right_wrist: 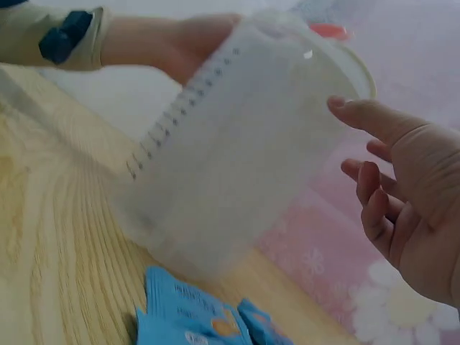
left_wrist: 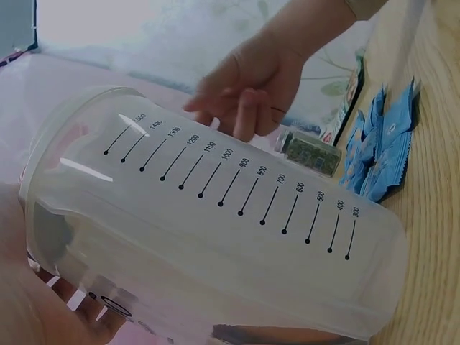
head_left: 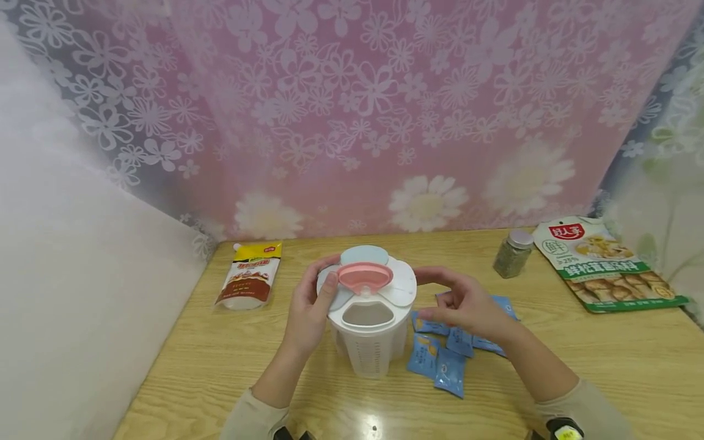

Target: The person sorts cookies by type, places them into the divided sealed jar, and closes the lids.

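Observation:
A translucent storage canister [head_left: 370,354] has a white lid [head_left: 404,287] with a pink flap [head_left: 365,276] and a pale blue one. One opening in the lid's near side is uncovered. My left hand [head_left: 308,311] grips the canister's left side near the top, with the thumb over the lid's edge. Black scale marks run down the canister wall [left_wrist: 237,208] in the left wrist view. My right hand [head_left: 473,305] hovers by the canister's right side, holding nothing. In the right wrist view its thumb [right_wrist: 366,115] reaches toward the lid while the other fingers bend loosely.
Several blue sachets [head_left: 423,355] lie right of the canister, partly under my right hand. Behind them stands a glass jar [head_left: 511,256] of dried herbs. A large mushroom-printed pouch [head_left: 610,266] lies at the right, a small spouted pouch [head_left: 250,275] at the left. A floral curtain backs the table.

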The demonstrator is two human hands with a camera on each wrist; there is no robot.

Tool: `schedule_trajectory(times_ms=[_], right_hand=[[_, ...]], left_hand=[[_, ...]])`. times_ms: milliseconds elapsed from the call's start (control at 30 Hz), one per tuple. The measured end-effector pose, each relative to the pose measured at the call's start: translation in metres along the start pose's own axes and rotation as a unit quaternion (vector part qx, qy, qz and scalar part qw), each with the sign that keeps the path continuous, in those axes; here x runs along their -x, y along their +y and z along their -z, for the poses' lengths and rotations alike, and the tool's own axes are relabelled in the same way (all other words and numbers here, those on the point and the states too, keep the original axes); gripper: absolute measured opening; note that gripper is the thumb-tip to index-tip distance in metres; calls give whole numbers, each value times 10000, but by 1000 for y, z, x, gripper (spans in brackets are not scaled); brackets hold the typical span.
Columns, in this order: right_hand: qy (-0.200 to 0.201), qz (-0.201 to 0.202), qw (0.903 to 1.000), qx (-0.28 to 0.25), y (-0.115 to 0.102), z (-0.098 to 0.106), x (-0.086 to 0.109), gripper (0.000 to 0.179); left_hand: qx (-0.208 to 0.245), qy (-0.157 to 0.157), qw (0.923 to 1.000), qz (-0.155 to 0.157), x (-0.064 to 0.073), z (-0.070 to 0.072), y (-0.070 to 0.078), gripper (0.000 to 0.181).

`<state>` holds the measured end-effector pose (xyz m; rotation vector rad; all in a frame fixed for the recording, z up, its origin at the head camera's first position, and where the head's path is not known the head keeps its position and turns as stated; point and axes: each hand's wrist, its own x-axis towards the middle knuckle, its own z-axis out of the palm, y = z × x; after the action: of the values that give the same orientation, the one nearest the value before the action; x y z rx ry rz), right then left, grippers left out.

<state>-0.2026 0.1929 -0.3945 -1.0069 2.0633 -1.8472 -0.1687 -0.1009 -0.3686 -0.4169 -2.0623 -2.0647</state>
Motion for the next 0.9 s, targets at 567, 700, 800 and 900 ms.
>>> schedule_trajectory(times_ms=[567,700,800,900], right_hand=[[-504,-809,9915,890,54,22,3,58],[-425,-1141,9860,1141,58,22,4,59],[-403,-1516,9795,1265,59,22,4,61],[-426,-1844,9732,1310,60,20,6,64]], left_hand=[[76,120,9997,183,1,-1,2,35],[86,118,9996,225,2,-1,3,35],[82,95,9997,225,2,0,3,35],[94,58,9997,213,2,-1,3,35]])
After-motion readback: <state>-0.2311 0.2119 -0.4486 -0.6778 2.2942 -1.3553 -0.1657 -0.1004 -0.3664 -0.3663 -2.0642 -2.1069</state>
